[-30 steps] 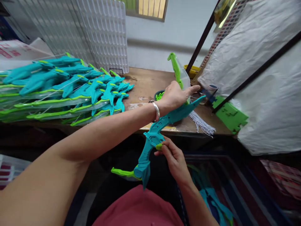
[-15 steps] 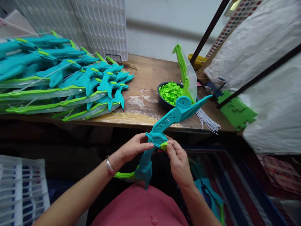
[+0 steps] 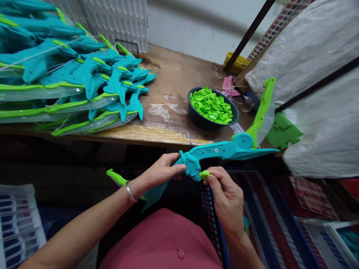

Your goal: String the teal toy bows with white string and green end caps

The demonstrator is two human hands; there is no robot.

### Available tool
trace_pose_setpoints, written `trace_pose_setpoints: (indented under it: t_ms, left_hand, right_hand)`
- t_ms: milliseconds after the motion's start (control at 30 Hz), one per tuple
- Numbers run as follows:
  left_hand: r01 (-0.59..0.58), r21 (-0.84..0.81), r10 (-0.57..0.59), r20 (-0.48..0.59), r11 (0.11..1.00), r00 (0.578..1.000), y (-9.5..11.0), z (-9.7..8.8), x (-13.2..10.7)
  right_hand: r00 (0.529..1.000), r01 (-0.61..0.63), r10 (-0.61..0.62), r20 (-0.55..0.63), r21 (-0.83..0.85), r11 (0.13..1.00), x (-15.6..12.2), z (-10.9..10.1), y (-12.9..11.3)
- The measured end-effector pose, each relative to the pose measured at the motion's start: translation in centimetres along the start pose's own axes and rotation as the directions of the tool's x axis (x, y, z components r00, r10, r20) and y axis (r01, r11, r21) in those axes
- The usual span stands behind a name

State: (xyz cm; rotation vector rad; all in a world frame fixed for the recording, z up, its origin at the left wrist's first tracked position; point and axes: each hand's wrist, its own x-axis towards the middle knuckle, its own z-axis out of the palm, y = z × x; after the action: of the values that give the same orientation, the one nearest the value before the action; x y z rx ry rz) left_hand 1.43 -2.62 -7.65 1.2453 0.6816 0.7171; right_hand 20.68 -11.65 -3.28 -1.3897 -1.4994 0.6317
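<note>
A teal toy bow (image 3: 215,151) with lime green limbs lies across my lap, level with the table's front edge. My left hand (image 3: 159,172) grips its middle grip section from the left. My right hand (image 3: 226,194) pinches a small lime green piece (image 3: 204,174) against the underside of the grip. One green limb (image 3: 262,110) rises at the right; the other green tip (image 3: 116,178) sticks out behind my left wrist. A dark bowl (image 3: 199,120) filled with small green pieces stands on the wooden table (image 3: 174,80) just beyond the bow.
A large pile of finished teal and green bows (image 3: 70,82) covers the table's left. White gridded trays (image 3: 117,20) lean against the wall. A yellow container (image 3: 237,63), a pink item (image 3: 228,86) and a green plastic part (image 3: 283,130) lie right, beside plastic-wrapped bundles (image 3: 316,93).
My left hand came back from the bowl to the bow's grip. The bow has tipped from a steep slant to nearly level. My view dropped lower.
</note>
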Motion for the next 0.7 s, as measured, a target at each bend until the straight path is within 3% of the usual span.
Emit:
trace_pose_setpoints:
  t_ms: [233, 467, 700]
  left_hand:
    - [0.074, 0.051, -0.071, -0.062, 0.996, 0.996, 0.1, 0.5, 0.2]
    - [0.104, 0.016, -0.103, -0.064, 0.994, 0.993, -1.0, 0.5, 0.2]
    - [0.081, 0.059, -0.075, -0.099, 0.995, 0.992, -1.0, 1.6, 0.6]
  right_hand:
    - [0.996, -0.082, 0.082, -0.018, 0.025, 0.996, -0.4, 0.3, 1.1]
    - [0.996, -0.087, 0.089, 0.030, -0.078, 0.993, -0.6, -0.1, 1.6]
    - [0.973, -0.219, 0.223, -0.052, 0.077, 0.973, -1.2, 0.7, 2.4]
